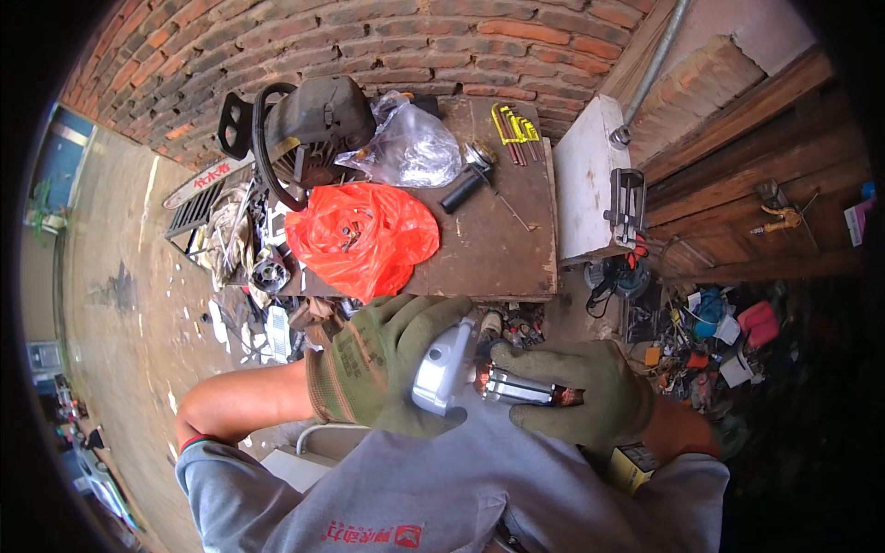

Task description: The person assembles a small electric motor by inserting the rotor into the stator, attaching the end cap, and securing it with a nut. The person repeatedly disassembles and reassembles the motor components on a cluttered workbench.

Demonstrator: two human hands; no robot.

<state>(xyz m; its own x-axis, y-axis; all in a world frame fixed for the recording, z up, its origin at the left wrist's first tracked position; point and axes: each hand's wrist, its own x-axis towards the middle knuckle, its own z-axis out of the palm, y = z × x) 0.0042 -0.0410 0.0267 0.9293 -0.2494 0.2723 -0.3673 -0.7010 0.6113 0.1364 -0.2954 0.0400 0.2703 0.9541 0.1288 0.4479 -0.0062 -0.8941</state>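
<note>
Close to my chest, my left hand [392, 355], in an olive work glove, is wrapped round a silver metal housing [444, 366] that looks like a power tool's gear head. My right hand [590, 392], gloved alike, grips a motor armature [518, 385] with a steel core and copper windings. The armature's left end meets or nearly meets the housing; whether it sits inside cannot be made out. Just beyond my hands, a red plastic bag [396, 235] with small screws [351, 237] on it lies on the brown workbench [507, 244].
On the bench are a chainsaw [323, 111], a clear plastic bag [410, 147], a black handle [461, 191] and a yellow hex key holder [514, 129]. A white box-like stand [590, 184] adjoins its right side. Scattered parts [710, 341] cover the floor at right. Behind rises a brick wall [415, 46].
</note>
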